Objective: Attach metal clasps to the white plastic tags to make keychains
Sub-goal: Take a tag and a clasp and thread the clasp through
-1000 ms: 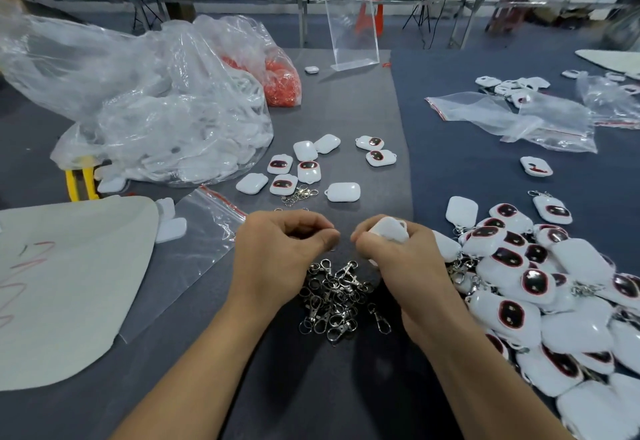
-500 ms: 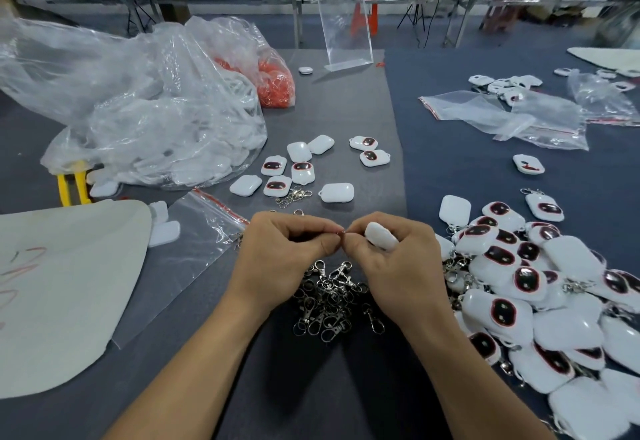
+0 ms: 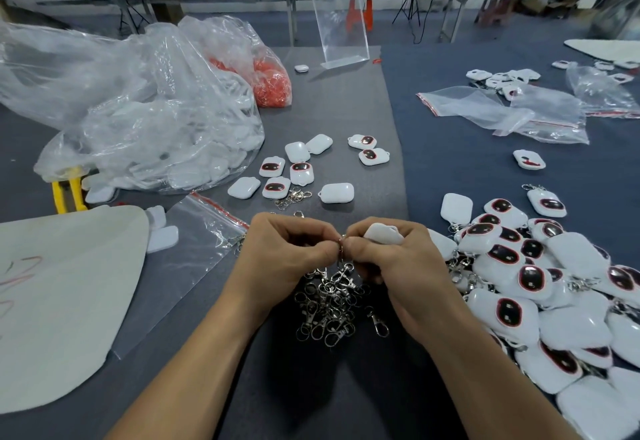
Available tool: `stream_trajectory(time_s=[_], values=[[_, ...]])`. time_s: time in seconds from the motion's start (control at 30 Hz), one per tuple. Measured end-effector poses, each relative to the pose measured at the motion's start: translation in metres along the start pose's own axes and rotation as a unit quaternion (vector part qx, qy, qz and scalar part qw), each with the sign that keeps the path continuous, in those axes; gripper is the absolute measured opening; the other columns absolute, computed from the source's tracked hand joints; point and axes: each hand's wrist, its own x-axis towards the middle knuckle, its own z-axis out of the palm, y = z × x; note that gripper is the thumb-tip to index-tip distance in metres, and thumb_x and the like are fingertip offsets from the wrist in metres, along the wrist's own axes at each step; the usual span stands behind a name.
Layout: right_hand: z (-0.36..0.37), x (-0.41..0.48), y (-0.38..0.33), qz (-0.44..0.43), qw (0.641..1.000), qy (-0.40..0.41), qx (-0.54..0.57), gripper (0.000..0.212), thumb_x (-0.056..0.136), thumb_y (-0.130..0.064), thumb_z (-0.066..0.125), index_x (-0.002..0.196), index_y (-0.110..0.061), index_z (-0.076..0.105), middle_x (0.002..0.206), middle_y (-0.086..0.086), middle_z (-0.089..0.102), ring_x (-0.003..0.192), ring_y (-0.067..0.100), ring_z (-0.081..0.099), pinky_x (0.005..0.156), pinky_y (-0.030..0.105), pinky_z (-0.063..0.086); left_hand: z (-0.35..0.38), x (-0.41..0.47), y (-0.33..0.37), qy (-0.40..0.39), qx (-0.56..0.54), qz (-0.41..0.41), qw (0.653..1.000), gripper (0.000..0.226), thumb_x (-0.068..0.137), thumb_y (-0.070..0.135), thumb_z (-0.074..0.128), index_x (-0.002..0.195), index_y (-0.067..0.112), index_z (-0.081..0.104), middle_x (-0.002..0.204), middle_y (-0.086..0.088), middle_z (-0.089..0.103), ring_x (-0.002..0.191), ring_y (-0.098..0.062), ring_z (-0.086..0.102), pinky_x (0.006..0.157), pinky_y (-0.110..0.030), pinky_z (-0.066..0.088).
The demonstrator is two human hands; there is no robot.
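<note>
My right hand [image 3: 391, 259] grips a white plastic tag [image 3: 382, 234], whose top shows above the fingers. My left hand [image 3: 284, 249] pinches a metal clasp [image 3: 341, 249] whose ring sits between the two thumbs and whose hook hangs down. The hands touch at the fingertips, just above a heap of loose metal clasps [image 3: 329, 304]. Several loose white tags [image 3: 298, 167], some with dark red-rimmed faces, lie on the grey mat behind the hands. A big pile of tags with clasps on them [image 3: 540, 287] lies at the right.
A large clear bag of white parts [image 3: 138, 117] and a bag of orange pieces [image 3: 273, 82] fill the back left. Empty zip bags [image 3: 194, 242] [image 3: 502, 113] lie left and back right. A white sheet [image 3: 62, 294] covers the near left; an acrylic stand [image 3: 341, 27] is behind.
My hands have come together from a small gap until the thumbs meet at the clasp ring, and the tag has tilted further into my right hand.
</note>
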Motion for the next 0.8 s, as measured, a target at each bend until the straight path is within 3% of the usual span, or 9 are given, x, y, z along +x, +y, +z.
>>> stream_trajectory(time_s=[0.1,0.23,0.4,0.47,0.63,0.8], values=[[-0.003,0.000,0.000,-0.002,1.000,-0.027,-0.012,0.025,0.082,0.007,0.073,0.066,-0.012,0.073,0.056,0.004,0.058,0.051,0.013,0.046,0.047,0.022,0.038,-0.003,0.000,0.001,-0.017,0.006,-0.010,1.000,0.011,0.066,0.002,0.070,0.068,0.010,0.077,0.060,-0.009,0.065,0.057,-0.014,0.051,0.054,-0.023,0.040],[-0.006,0.001,-0.001,-0.007,0.998,-0.064,-0.023,0.021,0.082,0.011,0.073,0.069,-0.006,0.073,0.058,0.004,0.057,0.054,0.014,0.047,0.049,0.021,0.040,-0.003,-0.001,0.002,-0.044,-0.002,-0.024,0.999,0.016,0.063,-0.002,0.064,0.061,0.010,0.074,0.052,0.001,0.058,0.049,-0.006,0.047,0.048,-0.017,0.038],[-0.008,0.000,0.001,-0.044,0.995,-0.051,-0.066,0.017,0.081,0.006,0.075,0.071,-0.007,0.073,0.059,0.005,0.060,0.056,0.016,0.050,0.051,0.026,0.043,0.002,-0.003,-0.002,0.007,0.003,0.001,1.000,0.012,0.061,0.002,0.068,0.063,0.011,0.075,0.052,-0.006,0.059,0.051,-0.016,0.045,0.050,-0.025,0.034],[-0.011,0.000,0.001,-0.077,0.991,-0.043,-0.101,0.016,0.080,0.005,0.076,0.071,-0.009,0.073,0.060,0.005,0.063,0.057,0.015,0.055,0.052,0.028,0.046,0.003,-0.004,-0.003,0.025,0.030,0.026,0.999,0.011,0.062,0.005,0.071,0.064,0.015,0.076,0.050,-0.001,0.059,0.049,-0.015,0.043,0.050,-0.028,0.031],[-0.012,-0.002,0.003,-0.109,0.976,-0.057,-0.177,0.008,0.077,-0.011,0.073,0.073,-0.017,0.075,0.069,0.019,0.065,0.061,0.020,0.055,0.055,0.038,0.045,0.001,-0.007,-0.004,0.027,0.154,0.116,0.981,0.016,0.060,0.006,0.074,0.063,0.022,0.074,0.060,0.010,0.065,0.056,-0.001,0.055,0.059,-0.012,0.041],[-0.014,-0.002,0.006,-0.091,0.982,-0.047,-0.160,0.004,0.074,-0.012,0.074,0.072,-0.015,0.075,0.060,0.015,0.061,0.056,0.014,0.052,0.054,0.030,0.041,0.001,-0.007,-0.006,0.019,0.143,0.097,0.985,0.016,0.061,0.010,0.074,0.065,0.026,0.075,0.060,0.006,0.069,0.056,-0.005,0.058,0.056,-0.022,0.045]])
